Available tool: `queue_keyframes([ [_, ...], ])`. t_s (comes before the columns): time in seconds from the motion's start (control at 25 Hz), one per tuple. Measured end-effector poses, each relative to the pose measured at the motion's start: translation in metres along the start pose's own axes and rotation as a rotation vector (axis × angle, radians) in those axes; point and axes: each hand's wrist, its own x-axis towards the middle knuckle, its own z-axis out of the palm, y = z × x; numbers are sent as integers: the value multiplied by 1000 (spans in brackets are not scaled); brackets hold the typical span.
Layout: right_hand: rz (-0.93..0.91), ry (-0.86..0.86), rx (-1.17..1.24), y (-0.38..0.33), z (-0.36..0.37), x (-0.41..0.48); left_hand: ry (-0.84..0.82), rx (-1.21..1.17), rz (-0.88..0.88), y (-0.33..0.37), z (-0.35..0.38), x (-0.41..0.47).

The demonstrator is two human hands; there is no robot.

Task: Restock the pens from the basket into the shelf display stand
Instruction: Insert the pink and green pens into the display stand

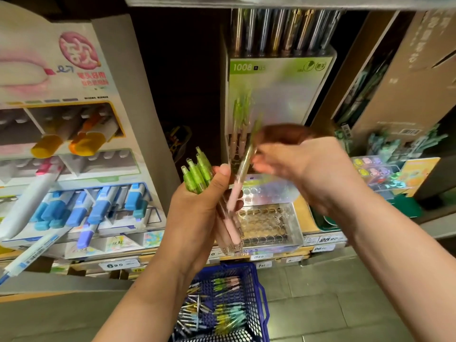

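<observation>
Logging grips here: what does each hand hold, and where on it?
Left hand grips a pen bunch round mid-barrel; right hand pinches one pen by its clear barrel.

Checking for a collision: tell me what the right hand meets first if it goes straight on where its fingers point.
Its fingers point left. The right hand, pinching one pen, would likely first meet the bunch of pens in the left hand, near its thumb; blur leaves depth unclear.

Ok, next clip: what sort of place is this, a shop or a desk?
Likely a stationery aisle in a shop: price tags line the shelf, a marker display and a clear pen stand sit on it, and a blue basket of pens sits on the floor.
</observation>
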Motion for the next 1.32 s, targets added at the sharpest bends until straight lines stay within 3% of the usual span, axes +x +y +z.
queue_keyframes([
  [0.28, -438, 320, -153, -27, -35, 29, -19, -124, -71, -4, -7, 0],
  [0.44, -545, 353, -344, -24, -24, 34, -33, -113, -35, -1, -9, -1],
  [0.72, -428, 207, -733, -21, -9, 41, -15, -55, -12, 4, -6, -2],
  [1.08, -279, 182, -968, -16, -5, 33, -11, -78, 2, 6, 4, 0],
  [1.16, -208, 165, -883, -12, -4, 23, -24, -85, 16, 6, 6, 1],
  [1.32, 109, -137, -491, 2, 4, 5, -81, -61, 50, 4, 10, 0],
])
